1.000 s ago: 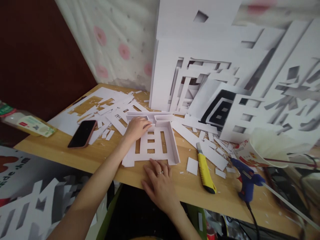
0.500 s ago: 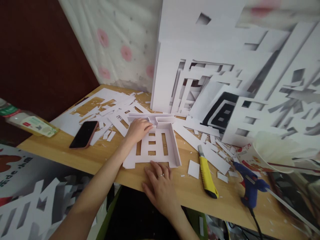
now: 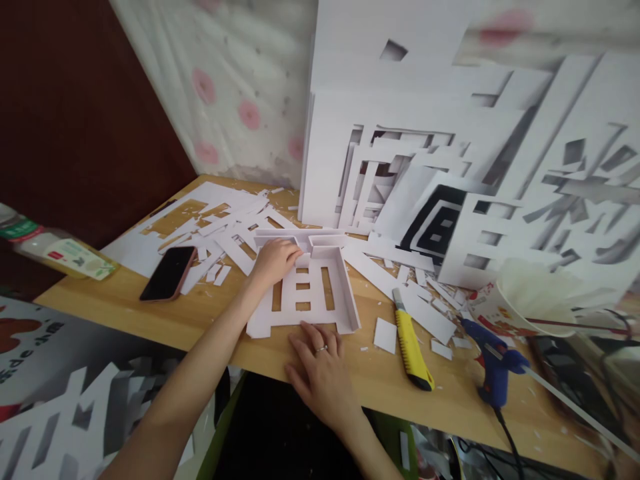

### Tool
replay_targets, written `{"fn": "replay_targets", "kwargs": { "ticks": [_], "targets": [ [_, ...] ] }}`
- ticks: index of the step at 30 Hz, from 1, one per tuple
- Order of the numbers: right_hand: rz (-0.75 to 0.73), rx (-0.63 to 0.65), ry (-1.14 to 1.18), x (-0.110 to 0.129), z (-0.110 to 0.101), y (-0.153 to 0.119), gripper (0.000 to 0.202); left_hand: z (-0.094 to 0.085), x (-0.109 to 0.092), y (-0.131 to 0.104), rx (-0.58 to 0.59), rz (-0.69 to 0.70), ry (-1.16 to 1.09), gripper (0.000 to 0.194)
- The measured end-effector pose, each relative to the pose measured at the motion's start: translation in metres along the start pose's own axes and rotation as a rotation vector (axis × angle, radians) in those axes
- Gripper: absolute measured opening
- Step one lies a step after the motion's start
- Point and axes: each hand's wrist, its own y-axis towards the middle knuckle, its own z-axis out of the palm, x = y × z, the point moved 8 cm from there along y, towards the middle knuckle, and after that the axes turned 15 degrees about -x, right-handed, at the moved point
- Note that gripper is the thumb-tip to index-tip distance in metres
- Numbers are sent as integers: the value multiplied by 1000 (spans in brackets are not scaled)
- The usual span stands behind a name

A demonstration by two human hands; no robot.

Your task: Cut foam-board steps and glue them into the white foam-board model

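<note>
A white foam-board character with raised side walls and cut-out slots lies on the wooden table in front of me. My left hand reaches over its left side, fingers closed together at the upper inner wall; the thumb is hidden. Flat on the table by the near edge of the piece rests my right hand, its fingers spread and a ring on one of them. The index fingertip is at the board's lower edge. Right of this hand lie a small white offcut and a yellow utility knife.
A blue glue gun with a glue stick stands at right beside a paper bowl. Phone, bottle and paper scraps occupy the left. Large cut foam boards lean behind. The table's front edge is close.
The camera view has shifted slightly, so the boards and tools on the right appear a little further left. Both hands stay in nearly the same place on and beside the foam-board character.
</note>
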Motion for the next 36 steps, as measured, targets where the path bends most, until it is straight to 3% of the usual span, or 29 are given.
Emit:
{"fn": "replay_targets", "kwargs": {
  "ticks": [36],
  "targets": [
    [-17, 9, -36, 0, 1, -1, 38, 1, 2, 1, -1, 19, -27, 31]
  ]
}}
